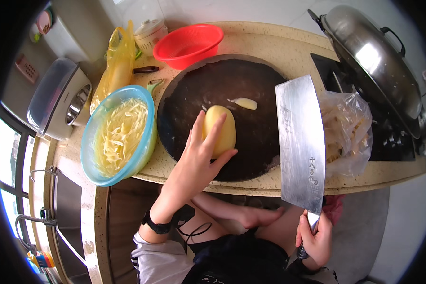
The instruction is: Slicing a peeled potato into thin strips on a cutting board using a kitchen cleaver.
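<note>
My left hand rests over a peeled potato on a round dark chopping board, fingers on its top and thumb along its near side. A thin cut slice of potato lies on the board beyond it. By its handle, my right hand grips a Chinese cleaver, which is raised with its broad blade pointing away from me, to the right of the board. Left of the board, a blue-rimmed bowl holds shredded potato that looks to be in water.
A clear plastic bag of scraps sits behind the blade, beside a black cooktop bearing a lidded wok. At the back are a red plastic basin, a lidded jar and a yellow bag. A peeler lies near the bowl; a sink is at left.
</note>
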`<state>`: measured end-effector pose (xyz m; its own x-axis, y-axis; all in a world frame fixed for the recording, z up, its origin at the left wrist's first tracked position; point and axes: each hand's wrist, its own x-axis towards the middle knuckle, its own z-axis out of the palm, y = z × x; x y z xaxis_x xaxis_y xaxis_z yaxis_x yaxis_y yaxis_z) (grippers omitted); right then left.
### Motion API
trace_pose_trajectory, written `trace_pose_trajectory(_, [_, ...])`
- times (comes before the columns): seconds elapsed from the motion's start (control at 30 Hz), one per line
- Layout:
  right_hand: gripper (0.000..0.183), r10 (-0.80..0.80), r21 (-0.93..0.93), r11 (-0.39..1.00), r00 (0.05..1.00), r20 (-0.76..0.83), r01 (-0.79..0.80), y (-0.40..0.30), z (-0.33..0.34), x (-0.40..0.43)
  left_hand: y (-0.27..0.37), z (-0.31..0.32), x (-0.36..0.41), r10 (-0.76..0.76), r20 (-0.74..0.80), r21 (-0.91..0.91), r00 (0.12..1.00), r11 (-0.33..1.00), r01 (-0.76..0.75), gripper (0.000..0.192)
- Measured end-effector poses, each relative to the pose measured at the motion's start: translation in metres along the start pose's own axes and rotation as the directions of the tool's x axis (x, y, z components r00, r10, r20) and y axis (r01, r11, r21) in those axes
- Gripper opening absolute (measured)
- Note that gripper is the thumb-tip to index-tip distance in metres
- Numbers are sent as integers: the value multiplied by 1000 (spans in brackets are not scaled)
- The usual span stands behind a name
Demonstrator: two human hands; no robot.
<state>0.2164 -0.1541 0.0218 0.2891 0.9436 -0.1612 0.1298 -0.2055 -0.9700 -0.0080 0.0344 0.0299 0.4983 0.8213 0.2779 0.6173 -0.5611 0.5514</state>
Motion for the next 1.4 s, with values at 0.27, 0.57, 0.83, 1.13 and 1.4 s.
trace_pose_trajectory(0.27, [4,-26,-20,999,999,22,26,8,-2,3,-12,7,44,68,-262,739,963,656,155,60])
trace_pose_trajectory(0.57, [13,71,159,984,993,94,-85,-20,-23,14,-2,25,77,118,248,319,962,927,-196,41])
trace_pose_trajectory(0.83, [20,60,31,998,994,96,-63,-70,-50,47,22,16,51,199,342,217,919,934,-283,39])
trace_pose_trajectory(1.13, [27,137,-231,971,939,315,-65,-101,-42,78,41,47,1,271,-60,194,961,947,-255,38])
trace_pose_trajectory(1.4, [29,138,-367,930,944,300,-19,-106,-21,92,32,62,6,255,-179,180,950,958,-223,35])
